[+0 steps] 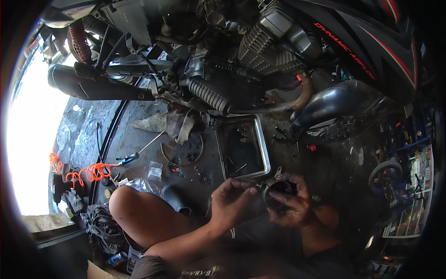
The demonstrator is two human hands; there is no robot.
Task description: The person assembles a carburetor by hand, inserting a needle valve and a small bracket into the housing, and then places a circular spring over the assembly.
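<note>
In front of my lap, my right hand (299, 202) is wrapped round a dark, ring-shaped metal part (266, 194) with a hollow middle and a small tab on top. Some of its fingers reach across the opening. My left hand (232, 197) is closed at the part's left edge, thumb and fingers pinched together. Whatever sits between those fingertips is too small to make out. Just beyond both hands lies a metal-rimmed rectangular tray (265, 146) with dark contents and a few small pieces inside.
A motorcycle fills the far side, its finned engine (267, 44) and exhaust muffler (93, 86) overhead of the tray. On the floor left lie a rag (183, 123), a blue air blow gun (127, 159) on an orange coiled hose (96, 172), a clear plastic bag (155, 171) and small parts.
</note>
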